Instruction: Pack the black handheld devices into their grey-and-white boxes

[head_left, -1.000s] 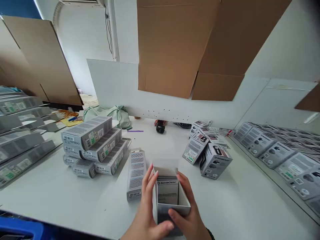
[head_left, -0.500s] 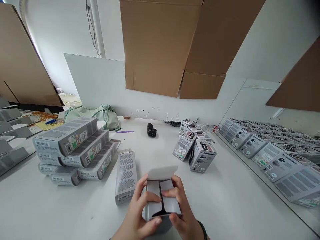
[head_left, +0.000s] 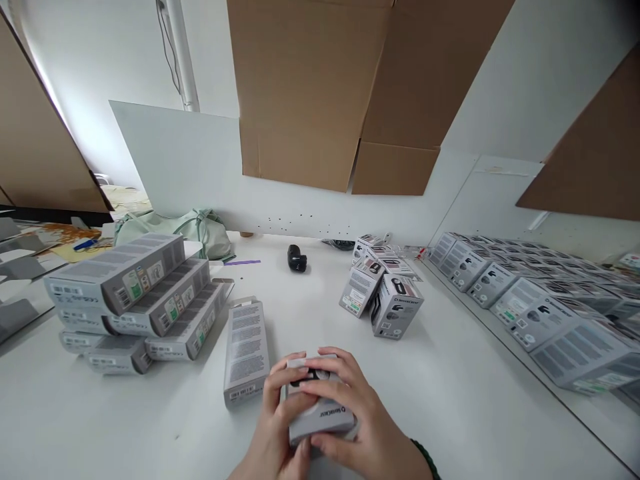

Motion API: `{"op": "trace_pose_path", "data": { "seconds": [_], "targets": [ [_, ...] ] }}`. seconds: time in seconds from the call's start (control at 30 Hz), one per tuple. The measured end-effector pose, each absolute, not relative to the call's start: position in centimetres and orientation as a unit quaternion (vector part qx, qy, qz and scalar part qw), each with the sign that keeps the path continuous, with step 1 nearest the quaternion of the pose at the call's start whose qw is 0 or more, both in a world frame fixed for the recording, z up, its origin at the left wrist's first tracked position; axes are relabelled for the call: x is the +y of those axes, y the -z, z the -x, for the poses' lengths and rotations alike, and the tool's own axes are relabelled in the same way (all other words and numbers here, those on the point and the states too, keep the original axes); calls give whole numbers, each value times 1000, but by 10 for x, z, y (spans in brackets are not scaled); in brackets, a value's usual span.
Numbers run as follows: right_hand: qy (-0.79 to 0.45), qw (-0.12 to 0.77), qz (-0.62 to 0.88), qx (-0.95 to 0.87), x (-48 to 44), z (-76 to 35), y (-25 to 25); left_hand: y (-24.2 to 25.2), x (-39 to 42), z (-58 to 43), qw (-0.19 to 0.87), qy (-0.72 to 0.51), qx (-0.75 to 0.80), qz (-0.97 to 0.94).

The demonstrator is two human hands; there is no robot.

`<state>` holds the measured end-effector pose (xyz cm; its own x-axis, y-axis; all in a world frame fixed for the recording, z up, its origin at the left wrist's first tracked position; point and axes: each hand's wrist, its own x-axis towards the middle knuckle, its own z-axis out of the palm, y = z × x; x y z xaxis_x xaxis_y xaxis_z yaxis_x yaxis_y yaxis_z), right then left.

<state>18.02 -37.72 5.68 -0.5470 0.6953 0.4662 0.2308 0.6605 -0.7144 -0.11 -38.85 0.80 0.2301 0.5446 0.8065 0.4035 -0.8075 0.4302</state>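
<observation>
Both my hands are wrapped round a small grey product box (head_left: 320, 421) near the front of the table. Its printed top flap lies down over the opening, with a picture and lettering partly hidden under my fingers. My left hand (head_left: 283, 413) grips the left side, fingers across the top and thumb at the near edge. On the right side, my right hand (head_left: 357, 407) holds it the same way, fingers spread over the lid. Just left of my hands a flattened grey carton (head_left: 247, 353) lies on the white table.
Flattened cartons (head_left: 145, 280) are stacked at the left. Several finished-looking boxes (head_left: 397, 307) stand right of centre, and rows of boxes (head_left: 545, 313) line the right side. A black device (head_left: 297, 259), a purple strip (head_left: 243, 263) and a green cloth bag (head_left: 200, 233) lie at the back.
The box's raised top flap has come down over the inner white flaps. My fingers moved from the inner flaps onto the lid. The view shifted slightly.
</observation>
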Motion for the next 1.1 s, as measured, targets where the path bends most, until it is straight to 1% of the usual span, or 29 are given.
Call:
{"op": "trace_pose_path", "data": {
  "seconds": [0.07, 0.17, 0.3, 0.33, 0.4, 0.47, 0.53, 0.6, 0.67, 0.73, 0.77, 0.87, 0.97, 1.03, 1.1],
  "targets": [
    [-267, 392, 281, -834, -378, -179, -59, -4, -388, 0, 38, -544, 303, -782],
    [-241, 408, 272, -838, -379, -178, -65, 6, -385, -2, 36, -544, 324, -773],
    [-279, 450, 278, -802, -365, -176, -84, 13, -383, -6, 76, -608, 276, -740],
    [-293, 460, 304, -782, -357, -175, -90, 11, -384, -7, 87, -606, 267, -744],
    [-325, 465, 376, -733, -342, -172, -97, 4, -386, -6, 110, -550, 287, -777],
    [-362, 461, 421, -693, -333, -170, -101, -8, -389, -1, 131, -473, 331, -806],
    [-397, 450, 409, -688, -334, -171, -101, -20, -391, 6, 150, -419, 371, -815],
    [-417, 414, 381, -714, -346, -175, -99, -30, -390, 13, 165, -400, 389, -813],
    [-427, 359, 386, -734, -360, -180, -96, -35, -387, 18, 179, -386, 400, -812],
    [-442, 330, 405, -729, -369, -185, -93, -36, -383, 22, 190, -381, 408, -808],
    [-454, 332, 411, -717, -370, -188, -92, -35, -381, 23, 191, -391, 407, -804],
    [-496, 384, 401, -668, -362, -195, -90, -30, -374, 24, 198, -470, 368, -777],
    [-553, 412, 365, -625, -339, -198, -88, -25, -370, 25, 261, -532, 361, -720],
    [-587, 416, 334, -609, -315, -195, -86, -27, -369, 27, 353, -562, 385, -642],
    [-554, 421, 354, -624, -283, -187, -80, -33, -369, 31, 453, -578, 396, -551]
  ]
}}
